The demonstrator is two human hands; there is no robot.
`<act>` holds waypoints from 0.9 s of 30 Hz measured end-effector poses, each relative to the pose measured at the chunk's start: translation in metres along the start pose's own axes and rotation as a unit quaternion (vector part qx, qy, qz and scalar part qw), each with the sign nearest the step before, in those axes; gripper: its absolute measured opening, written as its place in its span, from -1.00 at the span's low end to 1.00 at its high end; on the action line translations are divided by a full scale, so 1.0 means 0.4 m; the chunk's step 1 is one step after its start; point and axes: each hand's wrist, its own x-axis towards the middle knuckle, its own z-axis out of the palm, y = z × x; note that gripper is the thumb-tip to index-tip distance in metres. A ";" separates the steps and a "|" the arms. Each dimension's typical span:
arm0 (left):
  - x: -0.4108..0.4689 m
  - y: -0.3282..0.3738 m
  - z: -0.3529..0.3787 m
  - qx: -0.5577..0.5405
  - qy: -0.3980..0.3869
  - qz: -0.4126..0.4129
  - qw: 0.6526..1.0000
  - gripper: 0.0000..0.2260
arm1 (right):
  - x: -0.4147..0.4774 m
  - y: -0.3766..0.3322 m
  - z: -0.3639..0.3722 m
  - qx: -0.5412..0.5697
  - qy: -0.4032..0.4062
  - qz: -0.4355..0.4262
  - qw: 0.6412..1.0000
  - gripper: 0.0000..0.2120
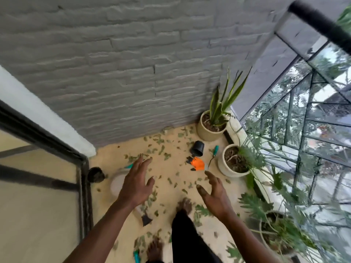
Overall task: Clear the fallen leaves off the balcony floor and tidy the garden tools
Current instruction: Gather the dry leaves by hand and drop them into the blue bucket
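Fallen leaves (161, 147) lie scattered over the beige balcony floor (171, 173), thickest toward the grey brick wall (133, 73) and around the person's bare feet. Far left is a dark sliding door frame (82, 177), with a small dark pot (96, 174) on the floor just beside it. Next comes a white round object (116, 184), partly hidden by the left hand (135, 185). A teal handle (130, 165) pokes out at its far edge; tool type unclear. The left hand hovers above the floor, fingers straight and spread, nothing in it. Under the left forearm a small hand tool (145, 218) with a dark blade lies on the floor. A second teal-handled tool (136, 256) sits at the bottom edge, near one foot.

Centre-right, a black plastic pot (198, 149) is tipped on its side, with orange gloves (197, 163) just beside it. A cream planter (208, 133) with a striped upright plant stands in the corner. A thin teal-handled tool (214, 153) lies between the gloves and a white planter (227, 168). The right hand (215, 195) is held out over the floor, fingers loosely spread, thumb apart, holding nothing. On the right, leafy plants run along a glass railing (303, 130).
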 end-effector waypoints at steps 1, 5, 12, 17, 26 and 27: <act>0.042 0.004 -0.003 -0.003 -0.002 0.001 1.000 -0.43 | 0.046 -0.003 -0.006 0.002 -0.012 -0.003 1.000 -0.41; 0.172 0.016 0.000 0.006 0.003 -0.015 1.000 -0.42 | 0.218 -0.022 -0.031 -0.008 -0.048 -0.003 0.999 -0.39; 0.402 0.005 0.015 0.058 -0.003 -0.055 0.997 -0.40 | 0.471 -0.040 -0.053 -0.023 -0.082 0.005 0.996 -0.37; 0.554 -0.073 0.094 0.038 -0.018 -0.088 0.995 -0.40 | 0.641 0.002 0.002 -0.042 -0.100 0.037 0.993 -0.38; 1.037 -0.478 0.415 0.169 -0.051 -0.099 0.979 -0.37 | 1.187 0.235 0.380 -0.136 -0.092 -0.006 0.986 -0.16; 1.091 -0.522 0.448 0.173 -0.055 -0.103 0.978 -0.36 | 1.256 0.272 0.426 -0.174 -0.092 -0.034 0.980 -0.12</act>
